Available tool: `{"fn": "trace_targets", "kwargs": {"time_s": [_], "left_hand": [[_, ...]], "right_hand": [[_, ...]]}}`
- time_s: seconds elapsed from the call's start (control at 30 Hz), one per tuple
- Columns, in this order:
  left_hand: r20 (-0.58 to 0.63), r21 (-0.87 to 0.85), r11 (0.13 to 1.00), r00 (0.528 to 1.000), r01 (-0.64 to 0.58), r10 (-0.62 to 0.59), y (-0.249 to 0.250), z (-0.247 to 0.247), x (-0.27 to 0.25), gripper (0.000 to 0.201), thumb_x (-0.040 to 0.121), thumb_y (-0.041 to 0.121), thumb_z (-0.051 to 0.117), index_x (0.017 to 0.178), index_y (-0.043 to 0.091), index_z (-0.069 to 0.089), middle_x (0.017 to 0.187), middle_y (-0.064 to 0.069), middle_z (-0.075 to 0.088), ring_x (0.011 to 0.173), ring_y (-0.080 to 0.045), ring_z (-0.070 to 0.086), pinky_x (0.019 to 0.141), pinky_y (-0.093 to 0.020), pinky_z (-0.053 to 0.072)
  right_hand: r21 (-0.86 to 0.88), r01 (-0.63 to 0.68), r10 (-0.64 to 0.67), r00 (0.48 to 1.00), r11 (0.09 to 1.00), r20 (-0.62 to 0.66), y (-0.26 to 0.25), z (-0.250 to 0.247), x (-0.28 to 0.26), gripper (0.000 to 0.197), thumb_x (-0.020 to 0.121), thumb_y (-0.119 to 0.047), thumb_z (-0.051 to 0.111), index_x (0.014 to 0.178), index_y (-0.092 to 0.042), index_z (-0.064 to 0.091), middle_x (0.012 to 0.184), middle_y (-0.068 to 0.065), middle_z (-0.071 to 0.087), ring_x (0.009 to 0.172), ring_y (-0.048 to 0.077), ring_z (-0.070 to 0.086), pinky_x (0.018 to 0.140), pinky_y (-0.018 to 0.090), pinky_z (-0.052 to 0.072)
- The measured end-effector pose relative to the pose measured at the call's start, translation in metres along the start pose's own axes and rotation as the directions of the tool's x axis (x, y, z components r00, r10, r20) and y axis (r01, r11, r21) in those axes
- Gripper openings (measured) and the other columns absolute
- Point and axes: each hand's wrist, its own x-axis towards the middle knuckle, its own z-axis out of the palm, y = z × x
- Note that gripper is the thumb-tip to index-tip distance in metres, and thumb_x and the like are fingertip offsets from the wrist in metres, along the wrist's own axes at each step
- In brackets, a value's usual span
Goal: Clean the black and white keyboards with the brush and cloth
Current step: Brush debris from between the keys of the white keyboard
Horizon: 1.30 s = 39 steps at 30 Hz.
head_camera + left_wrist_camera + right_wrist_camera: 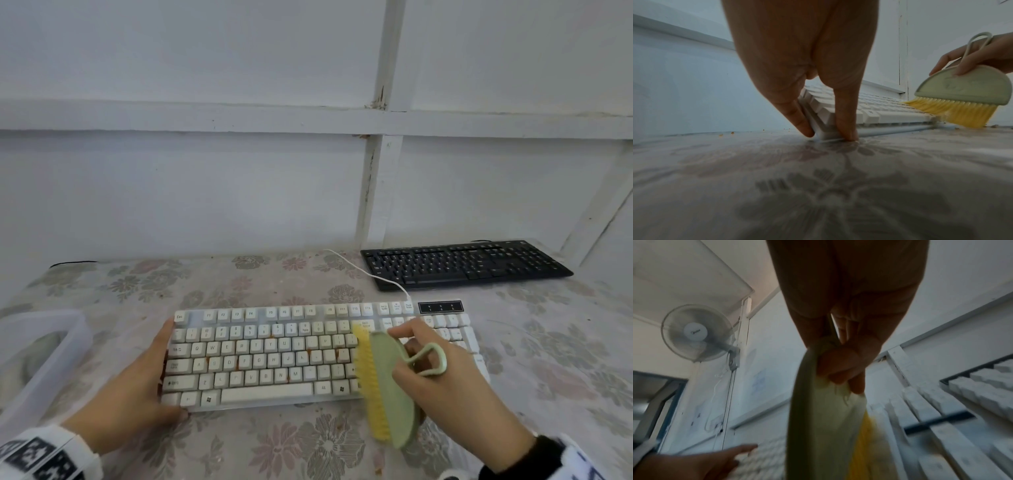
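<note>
the right hand [442, 380] is gripping the brush [388, 383] by its green back, fingers curled over the top edge and the thin loop handle standing up beside the knuckles. the yellow bristles [953, 112] are pointing away from the palm and touching the white keyboard [274, 356] just beyond the letter keys, near its front edge. orange crumbs are sitting between several keys on the far side of the brush from this hand.

the left hand [137, 387] is lying against the opposite short end of the white keyboard, fingers straight along that edge; in the left wrist view a fingertip [805, 128] and the thumb are pressing at the near corner, down on the flowered tablecloth [308, 442].

the black keyboard [462, 263] is lying well beyond the right hand, against the wall, apart from the white one. a white cable [370, 270] is running between them. a clear plastic tub [44, 346] is standing just outside the left hand. a wall fan [696, 332] is showing in the right wrist view.
</note>
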Motion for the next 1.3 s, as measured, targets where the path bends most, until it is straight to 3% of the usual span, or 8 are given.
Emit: {"fn": "trace_targets", "kwargs": {"time_s": [0.13,0.23,0.4,0.57,0.77,1.0,1.17,1.3], "left_hand": [[0.013,-0.006,1.000,1.000,0.015,-0.015,-0.003,-0.001,-0.001,0.122,0.053,0.024,0.082,0.120,0.078,-0.005,0.109,0.018,0.062,0.094,0.006,0.063,0.078,-0.029,0.054],[0.029,-0.011,1.000,0.999,0.026,-0.026,-0.001,-0.002,-0.001,0.121,0.048,0.033,0.080,0.127,0.071,-0.003,0.110,0.016,0.062,0.094,0.006,0.063,0.079,-0.030,0.055],[0.030,0.004,1.000,0.999,0.023,-0.023,-0.001,0.000,0.000,0.124,0.053,0.026,0.082,0.123,0.074,-0.008,0.108,0.019,0.061,0.091,0.008,0.062,0.078,-0.028,0.054],[0.017,0.018,0.999,0.999,0.032,-0.032,-0.002,0.000,0.000,0.126,0.055,0.023,0.083,0.121,0.075,-0.011,0.110,0.020,0.059,0.091,0.007,0.063,0.079,-0.027,0.054],[0.007,0.029,0.999,1.000,0.030,-0.030,-0.003,0.000,0.000,0.130,0.055,0.015,0.083,0.117,0.078,-0.012,0.111,0.019,0.058,0.092,0.003,0.063,0.076,-0.025,0.053],[0.036,0.033,0.998,0.998,0.058,-0.059,-0.003,0.000,0.000,0.128,0.057,0.020,0.083,0.122,0.070,-0.015,0.114,0.026,0.054,0.092,0.001,0.063,0.081,-0.024,0.052],[0.040,0.023,0.997,0.996,0.075,-0.076,-0.002,0.000,0.000,0.127,0.057,0.019,0.083,0.124,0.069,-0.012,0.112,0.025,0.056,0.092,0.001,0.063,0.082,-0.027,0.053],[0.048,0.047,0.996,0.995,0.081,-0.084,-0.002,0.000,0.000,0.129,0.056,0.021,0.082,0.124,0.070,-0.016,0.114,0.024,0.054,0.093,-0.001,0.062,0.084,-0.027,0.053]], "right_hand": [[0.020,0.051,-0.049,0.993,0.998,-0.107,-0.012,-0.016,0.012,0.027,0.084,-0.005,0.054,0.092,-0.030,0.059,0.069,0.004,0.061,0.047,0.006,0.045,0.041,0.018,0.038],[-0.001,0.093,-0.092,0.976,0.996,-0.197,-0.018,-0.016,0.024,0.030,0.085,-0.007,0.053,0.099,-0.034,0.056,0.073,0.000,0.064,0.049,0.015,0.049,0.045,0.028,0.044],[-0.002,0.070,-0.070,0.996,0.998,-0.061,-0.004,0.002,0.011,0.027,0.089,-0.010,0.050,0.095,-0.036,0.051,0.075,0.010,0.065,0.052,0.020,0.053,0.049,0.041,0.051],[0.011,0.022,-0.023,0.996,1.000,0.090,0.004,-0.004,-0.005,0.030,0.087,-0.009,0.051,0.098,-0.037,0.050,0.070,0.013,0.057,0.048,0.009,0.038,0.046,0.023,0.036],[0.067,0.110,-0.103,0.989,0.992,-0.102,-0.018,-0.020,0.023,0.029,0.087,-0.006,0.051,0.100,-0.032,0.054,0.069,-0.010,0.064,0.048,0.009,0.051,0.044,0.025,0.048],[0.036,0.076,-0.075,0.997,0.996,-0.025,-0.017,-0.002,0.035,0.024,0.088,-0.007,0.048,0.099,-0.029,0.051,0.072,0.007,0.060,0.051,0.014,0.050,0.045,0.024,0.048],[-0.039,0.094,-0.092,0.994,0.995,0.066,-0.009,0.011,0.016,0.025,0.089,-0.011,0.048,0.101,-0.033,0.046,0.059,0.011,0.046,0.049,0.012,0.040,0.047,0.041,0.046],[0.003,0.059,-0.059,0.996,0.998,0.064,-0.016,0.003,0.014,0.023,0.086,-0.010,0.049,0.095,-0.032,0.049,0.074,0.018,0.058,0.057,0.034,0.052,0.050,0.045,0.053]]}}
